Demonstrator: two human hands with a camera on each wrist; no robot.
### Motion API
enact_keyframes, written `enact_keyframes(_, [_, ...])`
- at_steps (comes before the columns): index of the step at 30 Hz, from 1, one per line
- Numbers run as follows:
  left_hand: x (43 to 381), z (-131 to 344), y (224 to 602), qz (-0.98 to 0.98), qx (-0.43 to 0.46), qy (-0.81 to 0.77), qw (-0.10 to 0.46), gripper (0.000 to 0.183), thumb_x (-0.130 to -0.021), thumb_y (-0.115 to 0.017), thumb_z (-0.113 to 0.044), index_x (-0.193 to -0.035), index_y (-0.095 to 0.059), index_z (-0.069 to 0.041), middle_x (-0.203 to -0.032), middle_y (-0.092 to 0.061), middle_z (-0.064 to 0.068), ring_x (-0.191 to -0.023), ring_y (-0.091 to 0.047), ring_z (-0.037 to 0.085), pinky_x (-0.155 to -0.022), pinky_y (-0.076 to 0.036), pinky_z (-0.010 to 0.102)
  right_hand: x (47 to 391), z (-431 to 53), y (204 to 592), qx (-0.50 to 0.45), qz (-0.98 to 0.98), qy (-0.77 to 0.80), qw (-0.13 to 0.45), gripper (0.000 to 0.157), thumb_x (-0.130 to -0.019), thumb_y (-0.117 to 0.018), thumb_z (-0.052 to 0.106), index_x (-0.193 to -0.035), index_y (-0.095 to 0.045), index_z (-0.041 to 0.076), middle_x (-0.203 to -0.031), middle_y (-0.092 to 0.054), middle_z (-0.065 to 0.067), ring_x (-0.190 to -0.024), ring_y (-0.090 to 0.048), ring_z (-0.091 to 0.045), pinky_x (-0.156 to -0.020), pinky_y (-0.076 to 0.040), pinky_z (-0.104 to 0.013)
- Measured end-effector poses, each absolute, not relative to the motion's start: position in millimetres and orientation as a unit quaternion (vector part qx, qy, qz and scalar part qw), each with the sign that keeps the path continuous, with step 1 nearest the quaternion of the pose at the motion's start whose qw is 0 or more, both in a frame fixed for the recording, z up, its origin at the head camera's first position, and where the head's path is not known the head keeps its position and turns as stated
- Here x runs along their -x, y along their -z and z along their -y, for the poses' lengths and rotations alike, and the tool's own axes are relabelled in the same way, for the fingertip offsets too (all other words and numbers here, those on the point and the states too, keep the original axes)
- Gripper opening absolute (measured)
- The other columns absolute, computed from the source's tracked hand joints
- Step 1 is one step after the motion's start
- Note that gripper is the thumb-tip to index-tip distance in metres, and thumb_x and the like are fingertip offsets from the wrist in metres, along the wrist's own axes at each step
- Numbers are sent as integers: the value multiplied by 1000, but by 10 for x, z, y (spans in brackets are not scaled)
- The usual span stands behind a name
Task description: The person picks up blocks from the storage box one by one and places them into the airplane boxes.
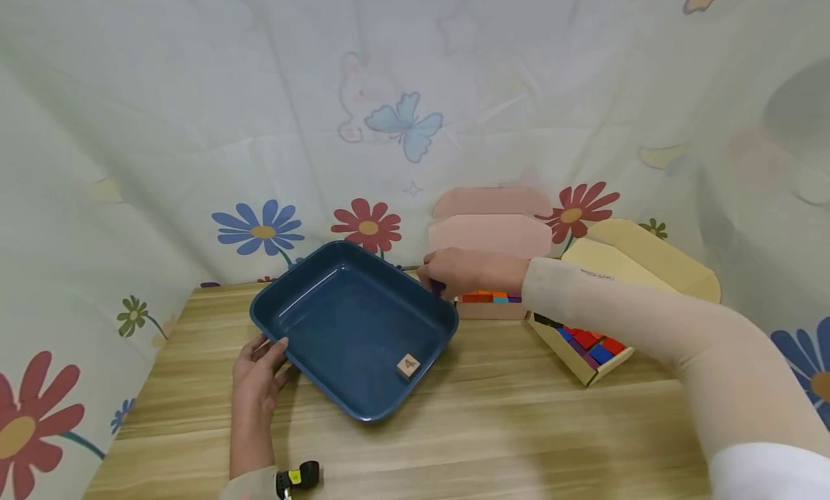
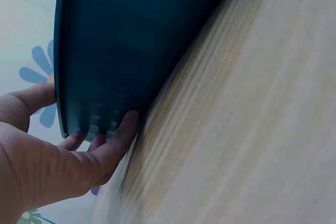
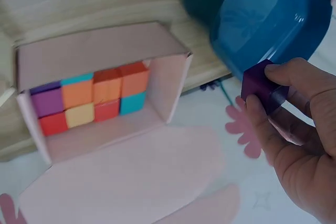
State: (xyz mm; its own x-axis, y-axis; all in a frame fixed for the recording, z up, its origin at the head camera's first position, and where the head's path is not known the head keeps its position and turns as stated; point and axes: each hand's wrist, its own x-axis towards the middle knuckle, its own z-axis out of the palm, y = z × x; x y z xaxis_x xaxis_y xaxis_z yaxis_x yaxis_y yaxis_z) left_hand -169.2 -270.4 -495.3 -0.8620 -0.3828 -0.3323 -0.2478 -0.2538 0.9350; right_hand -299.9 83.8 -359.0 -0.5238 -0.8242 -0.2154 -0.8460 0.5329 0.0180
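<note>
In the head view my left hand holds the near-left side of a dark blue tray, its thumb on the rim. The left wrist view shows the other fingers against the tray's outer wall. A wooden cube marked 4 lies inside, by the right wall. At the tray's far-right rim, my right hand pinches a purple cube between thumb and fingers. Just right of that hand stands an open pink box with several coloured cubes in it.
Further right, an open yellow box holds red, blue and purple cubes. Its raised lid, like the pink one, stands toward the flowered curtain behind. Everything rests on a wood-grain table.
</note>
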Motion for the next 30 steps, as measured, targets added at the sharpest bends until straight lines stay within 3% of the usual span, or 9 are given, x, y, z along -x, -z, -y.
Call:
enact_keyframes(13, [1673,2694,4948,608,-257,750,47,78,-101,-64,-17,-163,-17,-12,-136,-40,2,-123,-54,19,-90,-56,31,3115,-1246,3586,482,-872,-67,61,11,-89,-80,15,-97,-73,12,-86,-65,2,-81,-59,-17,-75,-51,-27])
enact_keyframes(19, [1662,2708,4946,606,-247,755,48,78,-101,-64,-18,-163,-16,-12,-136,-39,2,-122,-54,19,-93,-55,32,3256,-1415,3735,471,-876,-35,97,8,-88,-78,5,-93,-73,8,-80,-62,1,-74,-55,-17,-69,-49,-27])
enact_keyframes(30, [1667,2723,4937,601,-248,758,52,77,-101,-64,-16,-162,-17,-11,-134,-39,2,-122,-54,20,-94,-55,33,3359,-1598,3999,433,-889,-25,143,14,-86,-82,8,-99,-76,7,-93,-72,-2,-85,-64,-18,-80,-57,-33])
